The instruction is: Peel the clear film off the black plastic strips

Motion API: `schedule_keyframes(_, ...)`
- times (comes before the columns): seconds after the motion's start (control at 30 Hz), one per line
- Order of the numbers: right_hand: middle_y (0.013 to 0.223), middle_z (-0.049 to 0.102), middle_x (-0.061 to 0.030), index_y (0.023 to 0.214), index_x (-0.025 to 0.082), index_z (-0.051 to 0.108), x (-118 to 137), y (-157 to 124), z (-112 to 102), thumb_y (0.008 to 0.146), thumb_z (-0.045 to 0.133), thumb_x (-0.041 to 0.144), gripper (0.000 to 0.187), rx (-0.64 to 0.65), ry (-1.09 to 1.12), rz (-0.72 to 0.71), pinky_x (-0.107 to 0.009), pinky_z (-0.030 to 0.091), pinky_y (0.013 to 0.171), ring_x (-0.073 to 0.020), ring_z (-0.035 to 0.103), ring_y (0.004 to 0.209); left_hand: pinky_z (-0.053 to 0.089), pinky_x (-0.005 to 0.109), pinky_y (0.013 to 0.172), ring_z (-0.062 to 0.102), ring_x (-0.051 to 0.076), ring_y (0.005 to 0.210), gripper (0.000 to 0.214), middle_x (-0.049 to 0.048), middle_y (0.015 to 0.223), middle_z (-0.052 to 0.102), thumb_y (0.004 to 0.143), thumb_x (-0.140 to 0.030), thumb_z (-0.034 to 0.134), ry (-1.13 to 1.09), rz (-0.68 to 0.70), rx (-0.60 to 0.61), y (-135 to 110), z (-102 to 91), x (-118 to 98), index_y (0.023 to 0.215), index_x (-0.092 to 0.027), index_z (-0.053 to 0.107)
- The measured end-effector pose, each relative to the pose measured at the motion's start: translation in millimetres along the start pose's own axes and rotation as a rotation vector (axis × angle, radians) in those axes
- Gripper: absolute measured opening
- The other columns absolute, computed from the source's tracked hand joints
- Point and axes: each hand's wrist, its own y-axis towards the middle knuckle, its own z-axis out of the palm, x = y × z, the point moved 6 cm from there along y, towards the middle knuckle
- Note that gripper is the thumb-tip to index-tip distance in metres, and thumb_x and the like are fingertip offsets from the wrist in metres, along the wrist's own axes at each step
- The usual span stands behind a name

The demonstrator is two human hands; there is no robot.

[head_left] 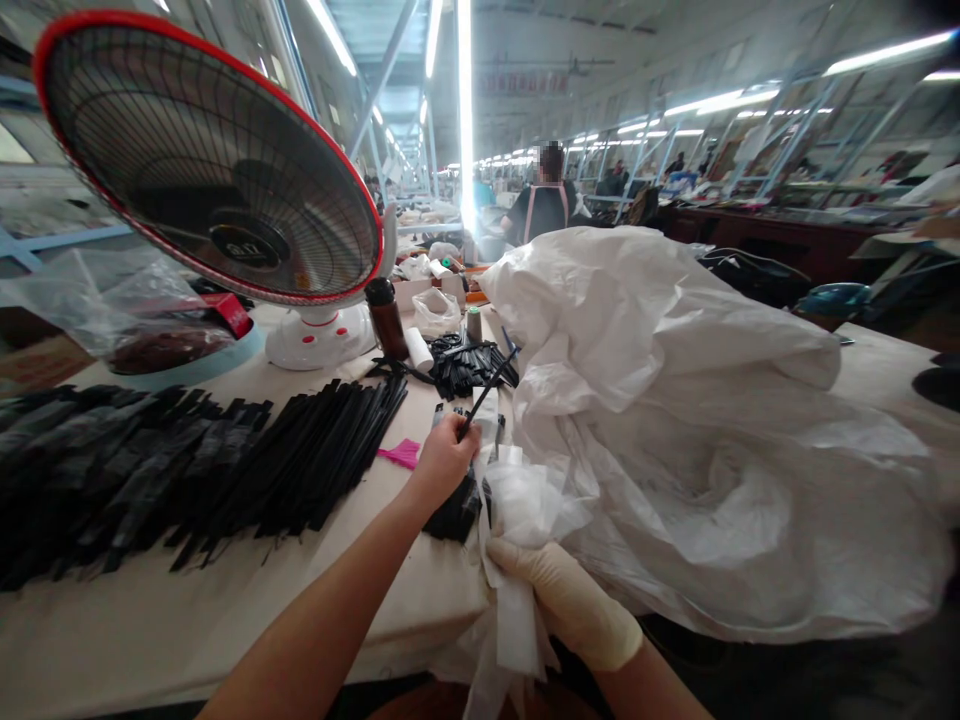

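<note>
Nearest the camera, two forearms (pixel 322 610) are stretched in from the lower edge over the front of a cloth-covered table (pixel 337 605). The left hand (pixel 446 455) is bare and closed on a thin black strip (pixel 491 388), which is gripped near its lower end and pointed up and away to the right. The right hand (pixel 577 600) is covered by a pale glove and is closed on white strips (pixel 517 625), whose ends are left hanging past the table's front edge; how its hidden fingers are placed cannot be told. Just above the gloved thumb, a loose white bundle (pixel 529 500) is seen.

Beneath and beside the left hand, a dark packet (pixel 451 512) is laid, with a pink scrap (pixel 403 453) near the wrist. The left part of the table is covered by long black strips (pixel 322 450), set side by side in a wide row. Beyond the left hand, a pile of shorter black pieces (pixel 465 367) is heaped near a white roll (pixel 418 349) and a brown bottle (pixel 388 322). The right side is filled by a large, crumpled white sheet (pixel 675 420). At the far left, a red-rimmed fan (pixel 217 170) is stood on a white base. In the background, a person (pixel 547 208) in a dark top with pink straps is seen under bright tube lights (pixel 465 100).
</note>
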Motion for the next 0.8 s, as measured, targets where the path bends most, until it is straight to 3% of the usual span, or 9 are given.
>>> schedule_keyframes(0.2, 0.064, 0.062, 0.0008, 0.081, 0.015, 0.066, 18.1, 2.5, 0.8, 0.062, 0.080, 0.031, 0.028, 0.049, 0.105, -0.049, -0.022, 0.041, 0.059, -0.0097, 0.054, 0.057, 0.027, 0.017, 0.038, 0.033, 0.005, 0.037, 0.026, -0.0118, 0.049, 0.038, 0.078, -0.045, 0.052, -0.104, -0.009, 0.012, -11.4, -22.9, -29.0, 0.073, -0.021, 0.041)
schedule_keyframes(0.3, 0.056, 0.060, 0.0034, 0.078, 0.016, 0.067, 28.7, 5.6, 2.5, 0.060, 0.081, 0.036, 0.030, -0.047, 0.116, -0.047, -0.022, 0.040, 0.054, -0.0092, 0.052, 0.050, 0.031, 0.019, 0.042, 0.038, 0.007, 0.040, 0.022, -0.0101, 0.048, 0.042, 0.080, -0.040, 0.052, 0.010, 0.056, 0.058, -19.9, -20.7, -38.4, 0.071, -0.021, 0.044)
schedule_keyframes(0.37, 0.063, 0.064, 0.0021, 0.076, 0.016, 0.067, 35.1, 6.9, 3.7, 0.059, 0.082, 0.036, 0.030, -0.107, 0.144, -0.079, -0.024, 0.044, 0.060, -0.0110, 0.056, 0.055, 0.035, 0.022, 0.047, 0.043, 0.009, 0.043, 0.020, -0.0087, 0.050, 0.045, 0.082, -0.036, 0.051, 0.129, 0.111, 0.054, -24.0, -15.8, -40.9, 0.070, -0.021, 0.045)
schedule_keyframes(0.5, 0.078, 0.068, 0.0015, 0.083, 0.018, 0.068, 42.7, 6.0, -0.2, 0.057, 0.084, 0.025, 0.031, -0.105, 0.179, -0.159, -0.027, 0.048, 0.073, -0.0135, 0.062, 0.069, 0.037, 0.025, 0.055, 0.050, 0.012, 0.051, 0.017, -0.0068, 0.053, 0.049, 0.084, -0.032, 0.049, 0.281, 0.161, -0.012, -28.3, -12.9, -45.5, 0.071, -0.022, 0.045)
schedule_keyframes(0.67, 0.063, 0.061, 0.0043, 0.080, 0.019, 0.067, 52.6, 1.9, -24.2, 0.065, 0.080, 0.026, 0.020, -0.195, 0.220, -0.179, -0.026, 0.050, 0.069, -0.0100, 0.058, 0.057, 0.037, 0.023, 0.053, 0.048, 0.011, 0.049, 0.018, -0.0079, 0.052, 0.048, 0.085, -0.034, 0.049, 0.225, 0.192, 0.030, -33.9, -17.9, -59.7, 0.072, -0.022, 0.046)
schedule_keyframes(0.8, 0.053, 0.048, 0.0064, 0.073, 0.015, 0.065, 64.7, -3.1, -15.6, 0.068, 0.078, 0.027, 0.019, -0.102, 0.286, -0.143, -0.019, 0.045, 0.053, -0.0059, 0.046, 0.047, 0.037, 0.022, 0.049, 0.047, 0.009, 0.044, 0.016, -0.0064, 0.058, 0.055, 0.084, -0.034, 0.052, 0.249, 0.229, 0.090, -40.4, -20.7, -69.5, 0.075, -0.021, 0.049)
